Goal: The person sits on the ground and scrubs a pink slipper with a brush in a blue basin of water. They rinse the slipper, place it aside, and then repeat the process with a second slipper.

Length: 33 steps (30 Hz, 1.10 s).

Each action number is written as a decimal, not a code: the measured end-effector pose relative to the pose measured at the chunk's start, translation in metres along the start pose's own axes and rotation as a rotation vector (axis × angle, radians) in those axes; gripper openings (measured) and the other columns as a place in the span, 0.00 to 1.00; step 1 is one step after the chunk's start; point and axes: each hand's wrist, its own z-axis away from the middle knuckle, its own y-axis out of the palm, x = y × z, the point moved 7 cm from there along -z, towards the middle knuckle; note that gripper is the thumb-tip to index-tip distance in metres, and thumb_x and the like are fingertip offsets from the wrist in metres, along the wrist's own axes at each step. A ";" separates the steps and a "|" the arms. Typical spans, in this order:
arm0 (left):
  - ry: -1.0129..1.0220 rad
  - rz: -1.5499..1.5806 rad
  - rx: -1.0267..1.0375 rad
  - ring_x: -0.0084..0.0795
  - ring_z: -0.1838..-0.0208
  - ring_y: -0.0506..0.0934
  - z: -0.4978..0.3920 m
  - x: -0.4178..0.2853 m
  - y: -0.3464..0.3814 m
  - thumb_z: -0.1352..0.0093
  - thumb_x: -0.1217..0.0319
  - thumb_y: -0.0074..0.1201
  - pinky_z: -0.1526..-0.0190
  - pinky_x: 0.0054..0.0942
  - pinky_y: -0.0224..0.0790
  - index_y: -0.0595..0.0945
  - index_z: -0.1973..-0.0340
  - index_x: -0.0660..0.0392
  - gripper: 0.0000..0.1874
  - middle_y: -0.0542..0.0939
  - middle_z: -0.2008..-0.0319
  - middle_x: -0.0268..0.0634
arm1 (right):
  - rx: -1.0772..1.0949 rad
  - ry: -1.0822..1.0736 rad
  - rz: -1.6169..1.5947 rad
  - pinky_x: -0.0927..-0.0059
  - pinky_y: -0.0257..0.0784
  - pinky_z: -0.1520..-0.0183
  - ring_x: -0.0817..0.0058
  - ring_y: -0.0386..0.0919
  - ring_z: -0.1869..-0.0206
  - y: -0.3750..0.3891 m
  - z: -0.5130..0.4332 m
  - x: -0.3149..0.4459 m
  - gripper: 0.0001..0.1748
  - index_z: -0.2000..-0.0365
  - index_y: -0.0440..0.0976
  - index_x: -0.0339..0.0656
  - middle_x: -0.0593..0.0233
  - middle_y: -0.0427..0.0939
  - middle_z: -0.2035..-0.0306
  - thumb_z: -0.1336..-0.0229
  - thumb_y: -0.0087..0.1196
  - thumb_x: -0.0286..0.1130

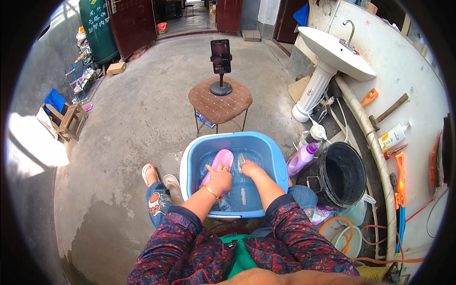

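Before me stands a blue plastic basin [279,160] with water in it. A pink slipper [225,156] rests tilted inside, toe end up. My left hand [218,179] holds the slipper from above, with its fingers spread over the upper part and the heel end partly hidden beneath the hand and wrist. To the right of it, my right hand [250,168] grips a pale scrubbing brush [240,160] at the water, apart from the slipper. Part of the brush is covered by my fingers. A pale elongated patch shows in the water lower down; I cannot tell what it is.
A phone [221,57] on a stand tops a brown cushioned stool [199,96] beyond the basin. At right are a purple detergent bottle [301,160], a black bucket [361,178] and a pedestal washbasin [329,57]. A beige shoe [172,183] lies at left.
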 end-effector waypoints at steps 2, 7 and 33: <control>0.031 0.091 0.080 0.48 0.31 0.58 -0.006 0.002 0.011 0.42 0.63 0.56 0.40 0.71 0.49 0.83 0.54 0.49 0.20 0.65 0.37 0.42 | -0.039 -0.103 -0.077 0.56 0.62 0.38 0.48 0.67 0.42 -0.007 0.003 0.011 0.28 0.40 0.61 0.38 0.39 0.67 0.43 0.37 0.34 0.42; 0.133 0.214 0.302 0.45 0.34 0.64 -0.025 0.016 0.034 0.47 0.58 0.64 0.40 0.56 0.59 0.83 0.53 0.46 0.25 0.68 0.39 0.41 | -0.145 -0.440 -0.228 0.55 0.62 0.39 0.48 0.68 0.43 -0.014 0.027 0.038 0.26 0.43 0.64 0.43 0.45 0.70 0.45 0.36 0.30 0.43; -0.168 0.338 0.313 0.51 0.32 0.59 -0.024 0.038 0.029 0.46 0.59 0.65 0.39 0.57 0.58 0.74 0.43 0.57 0.36 0.63 0.35 0.46 | -0.027 -0.294 0.160 0.53 0.70 0.47 0.49 0.75 0.50 0.022 0.030 0.050 0.23 0.44 0.64 0.41 0.43 0.75 0.52 0.37 0.38 0.37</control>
